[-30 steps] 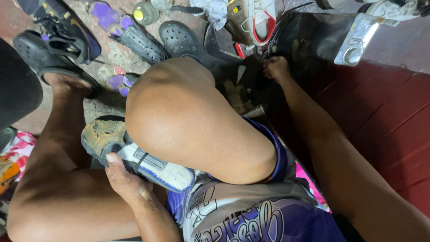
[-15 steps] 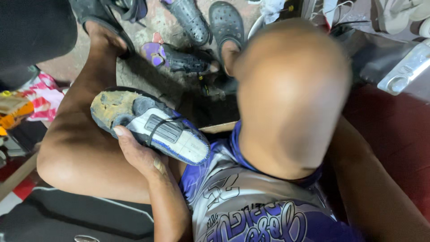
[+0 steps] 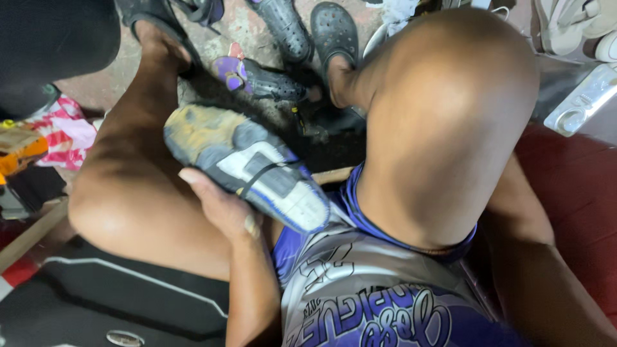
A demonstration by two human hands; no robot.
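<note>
**A:** What's in the left hand (image 3: 222, 209)?

**B:** A worn shoe (image 3: 247, 166), turned sole-up and held above the person's left thigh, between the two raised knees. The sole is grey and white with a blue edge, and the toe end is scuffed and caked yellow-brown.

**A:** How would you expect it to handle?

**B:** Light, I'd judge, easy for one hand. The sole looks fairly stiff through the middle, where a ribbed plate sits, while the upper underneath is likely soft and would give under a squeeze. The crusted toe looks crumbly, so I wouldn't grip there. The waist of the shoe, where the hand already sits, seems the best place to hold it.

**A:** And the grip itself?

**B:** The hand cups the shoe from below, palm up, thumb (image 3: 193, 177) laid along the near edge of the sole. The other fingers are closed around the far side, hidden by the shoe. The forearm comes up from the lap, wrist bent back a little.

**A:** The right hand?

**B:** Not visible; only the right arm runs down past the knee at the frame's lower right. Dark clogs (image 3: 334, 29) and other shoes lie on the floor beyond.
</note>
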